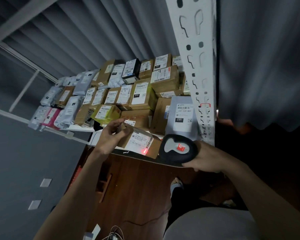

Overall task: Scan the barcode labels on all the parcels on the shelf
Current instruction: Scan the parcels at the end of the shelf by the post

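Observation:
My left hand (111, 134) grips a small brown cardboard parcel (137, 141) by its left end, just in front of the shelf's edge. Its white label with a barcode (149, 142) faces up, and a red scanner dot (144, 151) glows near the label's lower corner. My right hand (206, 158) holds a black and grey barcode scanner (177, 148), its head close to the parcel's right end. Several more parcels, brown boxes and grey mailer bags, cover the white shelf (80, 129).
A white perforated shelf post (197, 66) stands right of the parcels. A grey box labelled 231 (182, 116) leans against it. Grey curtains hang behind and to the right. Below lie a wooden floor (137, 187), cables and my foot (176, 185).

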